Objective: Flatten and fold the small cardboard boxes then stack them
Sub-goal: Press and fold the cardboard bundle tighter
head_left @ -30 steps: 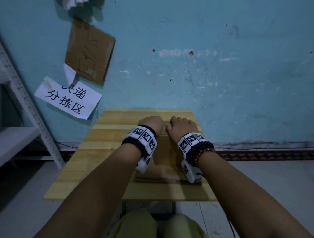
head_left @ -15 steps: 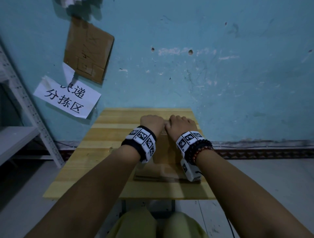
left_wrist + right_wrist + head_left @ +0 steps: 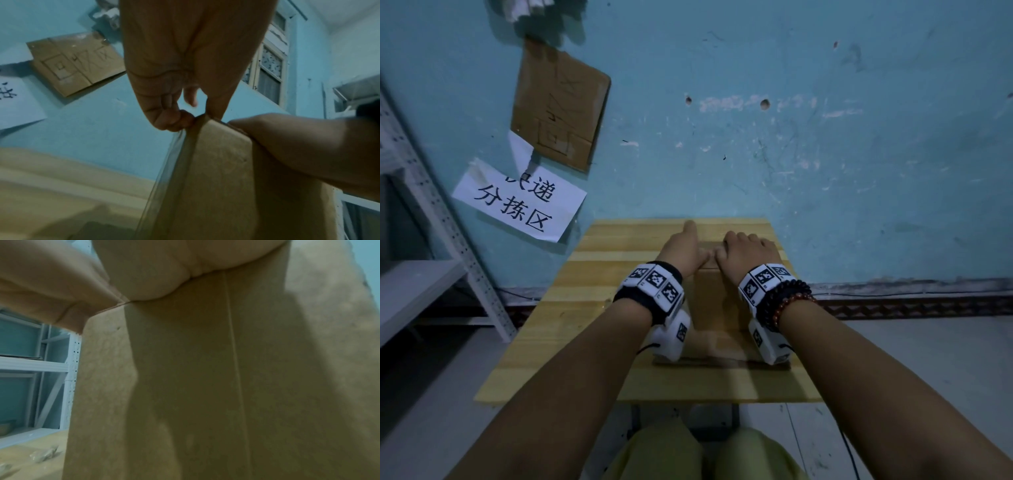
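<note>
Both hands at far edge of cardboard box (image 3: 710, 301) on desk (image 3: 599, 308): left hand (image 3: 681, 251) pinching corner, right hand (image 3: 748, 253) curled over edge, gripping. Risk: uneven pull skews fold; box may slide.

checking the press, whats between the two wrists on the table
In the head view, a bare strip of the flattened cardboard box lies between the left hand and right hand; nothing else there.
</note>
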A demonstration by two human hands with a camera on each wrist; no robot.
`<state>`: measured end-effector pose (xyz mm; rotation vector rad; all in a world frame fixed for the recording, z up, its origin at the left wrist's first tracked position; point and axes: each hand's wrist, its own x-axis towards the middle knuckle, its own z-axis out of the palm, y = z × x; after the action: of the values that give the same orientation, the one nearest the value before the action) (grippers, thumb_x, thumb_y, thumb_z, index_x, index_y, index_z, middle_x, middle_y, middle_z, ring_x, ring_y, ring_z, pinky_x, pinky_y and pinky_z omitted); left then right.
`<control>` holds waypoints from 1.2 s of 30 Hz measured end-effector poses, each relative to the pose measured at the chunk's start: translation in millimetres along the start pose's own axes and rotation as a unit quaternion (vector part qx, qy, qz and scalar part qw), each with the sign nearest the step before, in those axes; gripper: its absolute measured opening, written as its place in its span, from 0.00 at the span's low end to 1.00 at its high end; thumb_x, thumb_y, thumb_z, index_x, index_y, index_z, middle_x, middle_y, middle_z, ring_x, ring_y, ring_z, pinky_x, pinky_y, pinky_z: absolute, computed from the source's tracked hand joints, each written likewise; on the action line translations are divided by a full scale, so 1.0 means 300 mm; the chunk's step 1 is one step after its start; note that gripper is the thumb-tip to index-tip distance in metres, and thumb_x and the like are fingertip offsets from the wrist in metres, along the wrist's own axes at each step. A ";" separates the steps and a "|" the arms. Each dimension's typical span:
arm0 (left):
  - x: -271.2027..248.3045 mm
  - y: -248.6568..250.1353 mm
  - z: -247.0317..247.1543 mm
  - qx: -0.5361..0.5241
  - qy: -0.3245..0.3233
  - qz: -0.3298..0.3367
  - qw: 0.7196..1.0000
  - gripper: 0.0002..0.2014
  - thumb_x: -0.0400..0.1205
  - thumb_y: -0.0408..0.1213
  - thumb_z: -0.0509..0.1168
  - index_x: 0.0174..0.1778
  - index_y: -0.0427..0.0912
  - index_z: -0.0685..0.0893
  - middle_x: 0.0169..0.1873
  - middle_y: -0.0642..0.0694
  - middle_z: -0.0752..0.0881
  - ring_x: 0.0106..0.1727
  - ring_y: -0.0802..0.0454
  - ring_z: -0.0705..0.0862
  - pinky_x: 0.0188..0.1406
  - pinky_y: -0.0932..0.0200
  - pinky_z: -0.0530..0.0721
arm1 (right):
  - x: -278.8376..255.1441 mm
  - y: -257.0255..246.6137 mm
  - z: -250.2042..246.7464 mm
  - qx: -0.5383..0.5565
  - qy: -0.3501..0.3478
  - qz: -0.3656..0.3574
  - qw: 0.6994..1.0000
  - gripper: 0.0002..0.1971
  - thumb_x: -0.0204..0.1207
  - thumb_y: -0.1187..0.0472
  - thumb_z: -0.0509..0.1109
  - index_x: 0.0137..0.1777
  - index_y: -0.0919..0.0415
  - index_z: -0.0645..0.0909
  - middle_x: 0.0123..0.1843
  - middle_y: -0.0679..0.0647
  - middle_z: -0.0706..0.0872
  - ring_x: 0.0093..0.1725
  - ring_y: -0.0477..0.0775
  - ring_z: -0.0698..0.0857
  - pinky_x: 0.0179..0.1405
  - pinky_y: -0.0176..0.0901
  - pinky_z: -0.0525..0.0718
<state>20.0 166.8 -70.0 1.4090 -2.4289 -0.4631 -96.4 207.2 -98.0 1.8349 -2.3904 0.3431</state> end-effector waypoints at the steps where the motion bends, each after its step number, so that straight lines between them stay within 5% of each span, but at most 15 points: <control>1: 0.002 -0.009 0.002 -0.019 -0.004 -0.009 1.000 0.16 0.83 0.40 0.61 0.58 0.30 0.75 0.53 0.33 0.82 0.55 0.37 0.81 0.52 0.50 0.78 | 0.002 0.001 0.003 0.000 0.000 0.001 1.000 0.22 0.82 0.47 0.47 0.66 0.60 0.71 0.67 0.59 0.79 0.67 0.60 0.75 0.67 0.54 0.69; 11: 0.037 0.015 0.009 0.156 -0.049 0.019 0.986 0.13 0.86 0.34 0.53 0.54 0.32 0.81 0.55 0.35 0.83 0.56 0.39 0.82 0.48 0.52 0.75 | -0.008 -0.003 -0.004 0.004 -0.004 0.002 1.000 0.21 0.82 0.49 0.47 0.67 0.60 0.70 0.67 0.60 0.78 0.67 0.60 0.75 0.67 0.54 0.68; 20: 0.010 -0.010 0.016 0.073 -0.015 -0.044 0.996 0.14 0.85 0.30 0.52 0.60 0.25 0.78 0.58 0.29 0.82 0.60 0.34 0.80 0.58 0.48 0.77 | -0.014 -0.010 -0.016 0.008 -0.007 0.005 1.000 0.21 0.83 0.49 0.47 0.67 0.61 0.70 0.67 0.60 0.78 0.68 0.60 0.74 0.68 0.53 0.68; 29: -0.004 -0.004 0.021 0.258 0.017 0.108 0.960 0.10 0.87 0.36 0.52 0.57 0.42 0.78 0.52 0.41 0.81 0.53 0.41 0.82 0.42 0.53 0.73 | -0.019 -0.014 -0.016 0.000 -0.003 0.005 1.000 0.22 0.83 0.49 0.47 0.68 0.62 0.70 0.68 0.61 0.78 0.68 0.61 0.75 0.68 0.54 0.68; 32: -0.002 0.013 0.033 0.189 0.014 0.103 0.976 0.12 0.86 0.35 0.51 0.55 0.39 0.80 0.53 0.39 0.81 0.53 0.40 0.82 0.46 0.52 0.76 | -0.016 -0.010 -0.009 -0.007 -0.001 0.006 1.000 0.22 0.83 0.48 0.46 0.66 0.61 0.70 0.67 0.60 0.78 0.67 0.60 0.75 0.66 0.54 0.69; 36: 0.007 -0.008 0.022 -0.038 0.041 0.015 0.998 0.09 0.82 0.34 0.58 0.53 0.31 0.75 0.48 0.33 0.82 0.49 0.37 0.81 0.42 0.54 0.74 | -0.015 -0.009 -0.004 -0.007 0.007 0.006 1.000 0.21 0.82 0.49 0.47 0.66 0.61 0.71 0.66 0.59 0.79 0.66 0.60 0.76 0.65 0.54 0.70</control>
<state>18.1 164.7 -76.8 1.3316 -2.3389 -0.4754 -92.7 211.1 -97.5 1.8082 -2.3893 0.3371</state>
